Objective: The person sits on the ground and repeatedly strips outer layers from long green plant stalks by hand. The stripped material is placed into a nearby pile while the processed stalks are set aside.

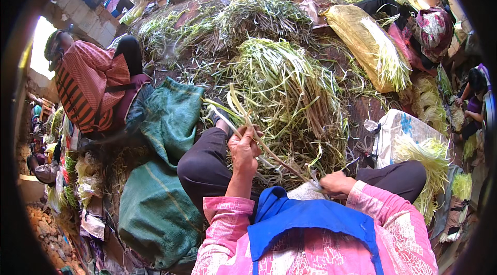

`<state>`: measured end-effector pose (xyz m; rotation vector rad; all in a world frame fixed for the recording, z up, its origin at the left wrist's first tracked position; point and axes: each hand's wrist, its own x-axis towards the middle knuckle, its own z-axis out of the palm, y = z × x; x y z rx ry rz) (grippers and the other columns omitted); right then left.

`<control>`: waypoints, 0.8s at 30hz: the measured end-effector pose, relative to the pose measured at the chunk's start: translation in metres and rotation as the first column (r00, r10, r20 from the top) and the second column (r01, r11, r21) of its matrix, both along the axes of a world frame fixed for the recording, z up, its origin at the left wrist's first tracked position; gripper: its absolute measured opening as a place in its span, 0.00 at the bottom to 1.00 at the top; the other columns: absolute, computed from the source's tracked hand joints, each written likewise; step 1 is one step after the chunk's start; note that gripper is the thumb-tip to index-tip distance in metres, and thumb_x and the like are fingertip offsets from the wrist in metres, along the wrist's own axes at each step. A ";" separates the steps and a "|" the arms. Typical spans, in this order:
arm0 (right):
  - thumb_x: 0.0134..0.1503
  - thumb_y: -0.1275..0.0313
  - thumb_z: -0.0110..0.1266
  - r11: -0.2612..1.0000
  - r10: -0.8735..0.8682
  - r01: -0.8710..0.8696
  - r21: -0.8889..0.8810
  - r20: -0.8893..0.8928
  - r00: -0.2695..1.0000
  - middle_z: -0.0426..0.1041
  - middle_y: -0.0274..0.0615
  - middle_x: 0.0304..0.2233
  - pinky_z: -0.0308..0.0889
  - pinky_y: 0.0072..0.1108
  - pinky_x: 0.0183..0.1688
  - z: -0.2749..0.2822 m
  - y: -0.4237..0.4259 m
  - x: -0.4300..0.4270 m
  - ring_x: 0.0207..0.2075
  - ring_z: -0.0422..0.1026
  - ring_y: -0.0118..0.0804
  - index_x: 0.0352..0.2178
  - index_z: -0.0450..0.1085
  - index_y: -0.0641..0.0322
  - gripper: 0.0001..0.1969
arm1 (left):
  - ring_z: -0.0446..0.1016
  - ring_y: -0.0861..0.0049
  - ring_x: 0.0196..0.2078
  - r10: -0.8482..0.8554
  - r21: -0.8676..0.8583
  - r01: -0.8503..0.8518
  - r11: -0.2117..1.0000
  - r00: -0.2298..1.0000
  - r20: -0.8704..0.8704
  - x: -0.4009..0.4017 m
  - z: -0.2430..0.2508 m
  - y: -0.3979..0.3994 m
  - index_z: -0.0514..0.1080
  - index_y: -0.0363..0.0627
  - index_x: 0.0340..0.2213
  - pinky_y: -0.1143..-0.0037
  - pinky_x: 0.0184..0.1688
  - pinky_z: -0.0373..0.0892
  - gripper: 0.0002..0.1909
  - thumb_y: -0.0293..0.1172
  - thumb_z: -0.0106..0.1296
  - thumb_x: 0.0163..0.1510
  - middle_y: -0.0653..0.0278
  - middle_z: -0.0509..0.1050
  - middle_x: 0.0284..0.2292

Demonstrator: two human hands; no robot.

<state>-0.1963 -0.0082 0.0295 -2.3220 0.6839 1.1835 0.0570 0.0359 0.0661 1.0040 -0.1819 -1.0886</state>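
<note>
My left hand (245, 151) is raised over my bent knee, its thumb and fingers closed on a long leafy plant stalk (276, 157) with pale and green leaves sticking up past the fingers. The stalk slants down to the right and its lower end reaches my right hand (337, 184). That hand is curled at my lap beside something whitish; whether it pinches the stalk end or holds a small tool is hidden. Just ahead of both hands lies a large heap of long green leafy stalks (287, 92), browner at the stem ends.
Green woven sacks (161, 213) lie at my left, near a seated person in checked clothing (97, 77). To the right, a white sack (404, 131) and a yellow woven sack (361, 42) carry pale green leaf bundles. More stalks (268, 15) lie beyond the heap; other people sit around.
</note>
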 end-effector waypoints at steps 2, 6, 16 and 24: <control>0.46 0.61 0.49 0.991 -0.112 0.103 0.080 0.119 0.987 0.71 0.42 0.23 0.66 0.26 0.29 -0.003 -0.020 -0.007 0.26 0.71 0.38 0.30 0.71 0.57 0.13 | 0.50 0.91 0.07 -0.081 -0.013 0.080 0.997 0.995 -0.064 -0.001 -0.001 0.002 0.68 0.40 0.27 0.86 0.09 0.44 0.08 0.31 0.43 0.52 0.67 0.69 0.18; 0.51 0.63 0.47 0.792 -0.610 0.346 0.504 0.681 0.405 0.68 0.33 0.21 0.62 0.18 0.25 0.010 -0.061 0.045 0.21 0.64 0.25 0.33 0.70 0.61 0.13 | 0.50 0.90 0.07 -0.182 -0.056 0.180 0.982 0.982 -0.042 -0.005 -0.001 0.004 0.67 0.39 0.28 0.86 0.09 0.44 0.10 0.33 0.41 0.53 0.68 0.68 0.17; 0.51 0.66 0.50 0.105 -0.993 0.087 0.991 0.099 0.066 0.59 0.21 0.14 0.47 0.09 0.16 0.048 -0.054 0.132 0.15 0.52 0.12 0.30 0.69 0.62 0.10 | 0.52 0.89 0.07 -0.225 0.043 0.227 0.973 0.973 -0.059 -0.007 -0.001 0.005 0.66 0.40 0.26 0.84 0.10 0.52 0.12 0.34 0.35 0.53 0.66 0.67 0.16; 0.50 0.71 0.49 0.511 -0.856 0.172 0.842 0.518 0.009 0.69 0.29 0.24 0.61 0.12 0.28 0.056 -0.056 0.139 0.25 0.63 0.16 0.29 0.69 0.68 0.09 | 0.55 0.95 0.12 -0.057 0.004 0.060 0.998 0.916 0.397 -0.006 0.017 -0.002 0.69 0.38 0.28 0.88 0.12 0.50 0.07 0.28 0.52 0.47 0.72 0.68 0.18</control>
